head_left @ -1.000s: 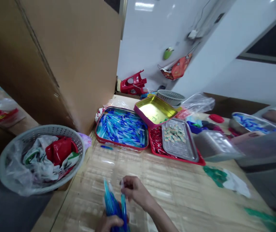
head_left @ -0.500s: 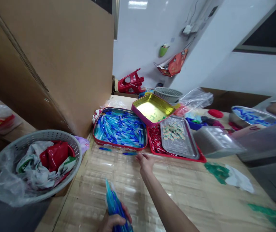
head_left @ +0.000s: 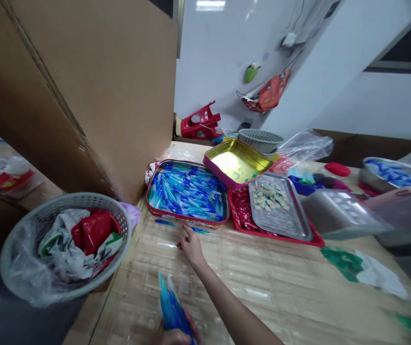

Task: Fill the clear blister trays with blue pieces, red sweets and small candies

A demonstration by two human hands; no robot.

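Note:
My left hand (head_left: pixel 175 337) is at the bottom edge, closed around a bunch of blue translucent sticks (head_left: pixel 172 306) that stand up from it. My right hand (head_left: pixel 191 245) reaches forward over the wooden table (head_left: pixel 284 297), its fingers stretched out and empty. Its fingertips lie close to a loose blue stick (head_left: pixel 200 230) on the table. Another loose blue stick (head_left: pixel 164 222) lies further left. Just beyond both is a red-rimmed tin (head_left: pixel 150 201) full of the same blue sticks.
A gold tin (head_left: pixel 239 165), a steel tray of small tiles (head_left: pixel 291 225) on a red tray, and clear bags stand behind. A grey basket (head_left: pixel 18 239) of crumpled bags sits left, beside a big cardboard box (head_left: pixel 83 96). Another person's arm (head_left: pixel 395 196) and a steel bowl (head_left: pixel 370 175) are right.
My right hand left the bunch, reached out to the loose sticks by the tin, then shifted a little left and nearer. My left hand kept hold of the bunch.

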